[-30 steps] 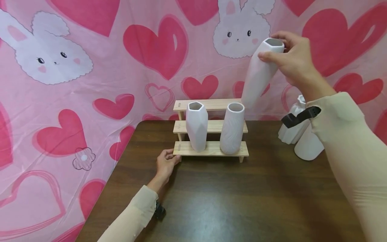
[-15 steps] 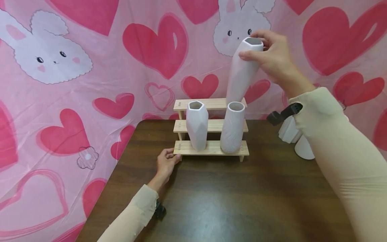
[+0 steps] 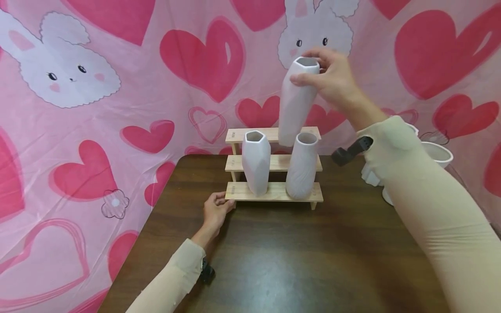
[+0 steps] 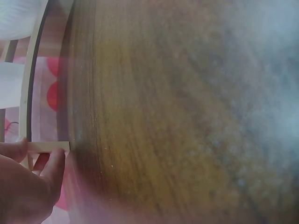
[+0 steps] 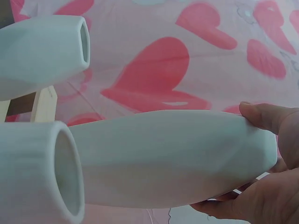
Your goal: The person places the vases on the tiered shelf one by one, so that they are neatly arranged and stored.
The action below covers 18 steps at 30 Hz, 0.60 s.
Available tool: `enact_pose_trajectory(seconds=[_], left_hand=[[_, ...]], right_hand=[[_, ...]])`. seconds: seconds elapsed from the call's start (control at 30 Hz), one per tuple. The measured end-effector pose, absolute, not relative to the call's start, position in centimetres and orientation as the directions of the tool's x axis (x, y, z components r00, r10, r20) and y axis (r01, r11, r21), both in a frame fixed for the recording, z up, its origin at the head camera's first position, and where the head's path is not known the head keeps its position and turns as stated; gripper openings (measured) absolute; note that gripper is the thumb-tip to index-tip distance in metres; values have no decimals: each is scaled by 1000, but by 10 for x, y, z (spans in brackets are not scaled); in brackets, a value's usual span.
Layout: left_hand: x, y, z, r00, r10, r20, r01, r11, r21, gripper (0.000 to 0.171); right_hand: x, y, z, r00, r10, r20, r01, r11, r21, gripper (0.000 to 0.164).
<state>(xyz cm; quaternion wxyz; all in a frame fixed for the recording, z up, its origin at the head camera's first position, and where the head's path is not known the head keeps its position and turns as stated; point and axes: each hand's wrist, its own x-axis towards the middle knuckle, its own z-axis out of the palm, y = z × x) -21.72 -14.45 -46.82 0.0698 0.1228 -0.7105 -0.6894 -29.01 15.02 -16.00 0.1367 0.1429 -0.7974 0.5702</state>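
Note:
A white faceted vase (image 3: 296, 104) hangs tilted over the upper steps of a three-step wooden stand (image 3: 277, 190). My right hand (image 3: 332, 78) grips it near its open rim, thumb on the front and fingers behind. On the bottom step stand two white vases: a faceted one (image 3: 256, 165) at left and a round, relief-patterned one (image 3: 302, 169) at right. The right wrist view shows the held vase (image 5: 173, 158) passing behind the round vase's mouth (image 5: 67, 172). At the stand's lower left corner, my left hand (image 3: 214, 214) pinches the step's end and leg (image 4: 49, 147).
More white vases stand on the table at right, mostly behind my right sleeve; a wide rim (image 3: 438, 153) and a ribbed base (image 3: 369, 174) show. The dark wooden table (image 3: 274, 252) meets a pink heart-patterned cloth (image 3: 199, 65) behind the stand.
My right hand has carried the vase leftward and slightly down, from the stand's right end to over its upper steps, and the vase is more upright. My left hand has stayed in place.

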Motion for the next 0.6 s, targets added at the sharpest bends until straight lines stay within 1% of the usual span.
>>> enact_pose_trajectory(seconds=[0.2, 0.3, 0.4, 0.6], left_hand=[[-218, -144, -470, -959, -273, -70, -80, 28, 996, 35], [-219, -144, -472, -960, -271, -71, -80, 25, 996, 35], [-219, -144, -472, -961, -268, -74, -81, 15, 997, 36], [-218, -144, -471, -961, -266, -75, -80, 9, 997, 35]], right_hand=[[-291, 138, -165, -921, -115, 372, -389, 300, -871, 47], [-292, 133, -169, -910, -134, 393, -415, 321, -851, 45], [-292, 128, -172, -908, -142, 395, -420, 345, -840, 47], [-290, 120, -181, -921, -151, 359, -389, 419, -820, 52]])
